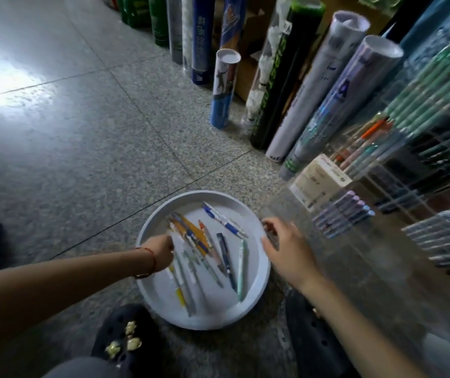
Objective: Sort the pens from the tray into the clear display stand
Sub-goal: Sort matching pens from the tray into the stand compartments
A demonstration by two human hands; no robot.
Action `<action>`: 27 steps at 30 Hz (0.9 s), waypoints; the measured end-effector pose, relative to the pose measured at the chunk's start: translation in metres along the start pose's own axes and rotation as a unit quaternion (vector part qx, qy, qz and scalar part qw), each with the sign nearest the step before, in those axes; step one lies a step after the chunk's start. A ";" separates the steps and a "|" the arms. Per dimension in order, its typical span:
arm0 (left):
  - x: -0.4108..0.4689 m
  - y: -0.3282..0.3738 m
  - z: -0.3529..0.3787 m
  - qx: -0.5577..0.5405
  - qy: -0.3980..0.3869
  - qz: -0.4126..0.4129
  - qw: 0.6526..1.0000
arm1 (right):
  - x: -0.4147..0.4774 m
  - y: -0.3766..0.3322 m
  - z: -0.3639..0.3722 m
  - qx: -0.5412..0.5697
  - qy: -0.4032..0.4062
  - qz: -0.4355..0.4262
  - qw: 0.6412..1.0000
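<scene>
Picking from the tray

My left hand [161,251] curls onto the pens [226,257] in the round white tray [262,285]; I cannot tell whether it grips one. My right hand [286,252], fingers loosely apart, hovers beside the clear display stand [422,159]. Snatching from this tangle could flick neighbours onto the floor [82,159].

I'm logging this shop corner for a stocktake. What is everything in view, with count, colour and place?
tray: one, white, round, on the floor at bottom centre
loose pens: about a dozen (blur hides the exact count), blue, orange, green, yellow, in the tray
display stand: one, clear, on the right, slots holding green, orange and purple pens
tubes: many, white, black, blue, green, standing along the back
floor: grey speckled tiles
clogs: two, black, bottom edge, the left one with gold charms
left hand: among the pens at the tray's left, grip unclear
right hand: by the tray's right rim, beside the stand
</scene>
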State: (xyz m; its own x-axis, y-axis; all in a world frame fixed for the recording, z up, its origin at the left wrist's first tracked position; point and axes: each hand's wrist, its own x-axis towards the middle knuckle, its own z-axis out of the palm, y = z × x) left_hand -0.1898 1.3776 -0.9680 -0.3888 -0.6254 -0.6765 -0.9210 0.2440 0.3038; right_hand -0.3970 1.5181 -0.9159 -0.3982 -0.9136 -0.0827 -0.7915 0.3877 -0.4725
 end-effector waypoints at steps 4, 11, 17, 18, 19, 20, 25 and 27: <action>-0.008 -0.040 0.018 -0.094 -0.046 -0.075 0.992 | 0.013 -0.008 0.077 0.097 -0.168 0.133 0.972; 0.004 -0.043 0.050 -0.284 -0.035 -0.114 0.951 | 0.015 -0.006 0.138 -0.051 -0.165 0.171 0.970; 0.020 -0.017 0.052 -0.345 -0.009 -0.064 0.937 | 0.022 -0.008 0.144 -0.002 -0.104 0.208 0.973; 0.020 -0.012 0.051 -0.379 -0.015 -0.060 0.923 | 0.022 -0.012 0.141 0.035 -0.089 0.210 0.973; 0.020 -0.009 0.051 -0.413 -0.023 -0.060 0.909 | 0.020 -0.016 0.138 0.079 -0.083 0.201 0.973; 0.021 -0.006 0.052 -0.444 -0.034 -0.061 0.893 | 0.018 -0.023 0.136 0.124 -0.092 0.181 0.971; 0.024 0.001 0.055 -0.558 0.008 -0.090 0.825 | 0.003 -0.054 0.141 0.121 -0.209 0.028 0.970; 0.026 0.000 0.050 -0.594 0.027 -0.115 0.796 | 0.009 -0.057 0.142 0.145 -0.233 0.028 0.961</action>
State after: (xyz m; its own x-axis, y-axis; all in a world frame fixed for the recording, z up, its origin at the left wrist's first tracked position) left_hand -0.2009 1.3984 -1.0188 -0.1821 -0.5916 -0.7854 -0.2813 -0.7340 0.6182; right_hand -0.2895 1.4700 -1.0138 -0.1328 -0.8739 -0.4675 -0.5850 0.4499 -0.6748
